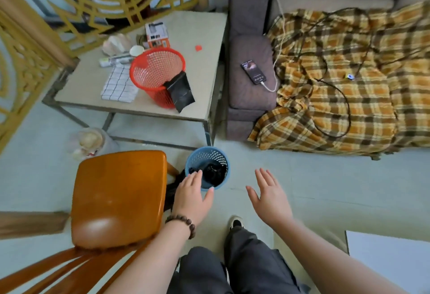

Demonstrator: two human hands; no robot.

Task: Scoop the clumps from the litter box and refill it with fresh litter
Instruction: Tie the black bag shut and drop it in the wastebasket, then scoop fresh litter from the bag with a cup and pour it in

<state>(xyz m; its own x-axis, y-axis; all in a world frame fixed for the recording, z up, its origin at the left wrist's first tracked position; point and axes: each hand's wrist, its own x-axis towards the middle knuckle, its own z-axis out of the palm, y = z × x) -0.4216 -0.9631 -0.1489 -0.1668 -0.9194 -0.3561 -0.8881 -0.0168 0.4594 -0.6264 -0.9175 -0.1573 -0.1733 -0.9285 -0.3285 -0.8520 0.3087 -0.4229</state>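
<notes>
Blue perforated bin (217, 154) stands on the floor (302, 177), directly ahead of the left hand (192, 195). It holds a black bag (213, 172), crumpled inside. Left hand: fingers straight and spread, released, fingertips lying over the bin's near rim; thumb at the rim's near edge. Whether the fingertips actually touch the rim cannot be told. A dark bead bracelet (182, 222) sits on the left wrist.

Right hand (270, 197): open, fingers spread, palm down, hovering over bare floor to the right of the bin, apart from it, holding nothing.

To the left of the left hand, close beside it: an orange wooden chair (116, 196), seat glossy. Something dark lies between chair and bin, partly hidden by the hand; not identifiable.

Beyond both hands, up-left: low counter (97, 89) carrying a red mesh basket (154, 70) with a black pouch (180, 92) leaning against its near side. Left of the basket, a checked cloth (117, 86); behind it a small box (157, 34) and a white cup (136, 50).

Beyond the right hand: a sofa (249, 98) draped with an orange plaid blanket (337, 98). A phone (253, 72) lies on the armrest, plugged into a white cable (271, 88).

Below the hands: grey trousers (244, 265) and one shoe (236, 222).
</notes>
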